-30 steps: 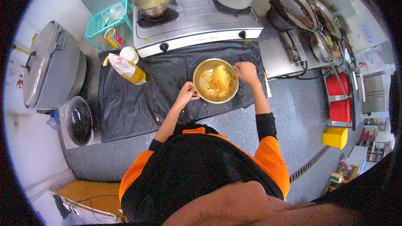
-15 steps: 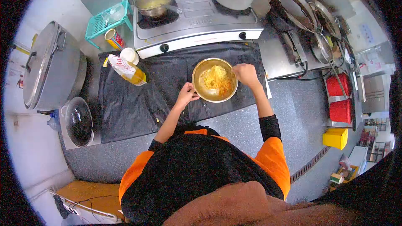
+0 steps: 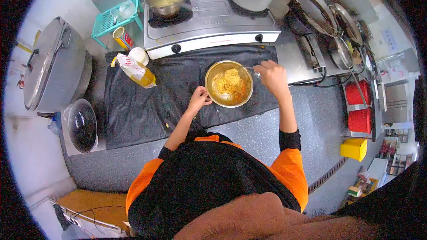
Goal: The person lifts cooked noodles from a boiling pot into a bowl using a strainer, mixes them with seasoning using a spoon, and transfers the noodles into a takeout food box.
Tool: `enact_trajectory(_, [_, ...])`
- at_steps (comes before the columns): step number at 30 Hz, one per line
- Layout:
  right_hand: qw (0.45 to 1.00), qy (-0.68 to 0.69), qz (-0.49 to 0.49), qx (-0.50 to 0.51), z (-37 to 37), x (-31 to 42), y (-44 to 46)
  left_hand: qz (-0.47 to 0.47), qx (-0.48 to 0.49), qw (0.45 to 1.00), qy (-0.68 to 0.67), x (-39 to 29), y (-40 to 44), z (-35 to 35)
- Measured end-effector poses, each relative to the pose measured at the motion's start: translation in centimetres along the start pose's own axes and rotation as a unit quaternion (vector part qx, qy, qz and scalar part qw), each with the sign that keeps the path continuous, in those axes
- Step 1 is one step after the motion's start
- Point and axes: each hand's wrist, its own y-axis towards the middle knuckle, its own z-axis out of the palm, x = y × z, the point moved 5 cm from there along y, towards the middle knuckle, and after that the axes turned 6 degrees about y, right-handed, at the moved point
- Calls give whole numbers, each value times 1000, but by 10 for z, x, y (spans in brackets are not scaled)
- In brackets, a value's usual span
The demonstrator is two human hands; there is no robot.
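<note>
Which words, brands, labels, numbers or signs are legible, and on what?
"R...": gas stove top, first letter likely; rest blurred.
Red print, stove front: too small.
Red script, plastic bag: partly folded, unreadable.
Label, can: too blurred.
Wall sheet: too small.
No number I can read.

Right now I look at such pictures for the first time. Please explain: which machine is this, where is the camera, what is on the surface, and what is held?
There is no machine, only a person's two bare hands. The view is from a camera worn on the head, looking forward and down. The left hand touches the side of a metal bowl with yellow food inside. The right hand holds a thin utensil reaching into it. On the black sheet there is also a yellow-and-white bag, near the stove.
</note>
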Motion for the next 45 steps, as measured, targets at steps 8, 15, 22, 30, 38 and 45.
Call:
enact_trajectory(8, [950, 29, 302, 73, 111, -39, -97, -15, 3, 1000, 1, 6, 4, -1])
enact_trajectory(15, [754, 446, 479, 50, 159, -21, -125, -16, 10, 1000, 8, 5, 3, 0])
enact_trajectory(22, [770, 327, 531, -130, 147, -25, -133, -16, 9, 1000, 1, -2, -2, 1])
enact_trajectory(30, [886, 149, 440, 6, 127, -29, -115, -13, 29, 999, -24, 0, -2, 0])
enact_trajectory(38, [862, 166, 452, 161, 136, -40, -110, -28, 20, 999, 14, -2, 0, -2])
enact_trajectory(45, [948, -43, 305, 83, 129, -41, -58, -23, 45, 998, 31, -1, 3, -2])
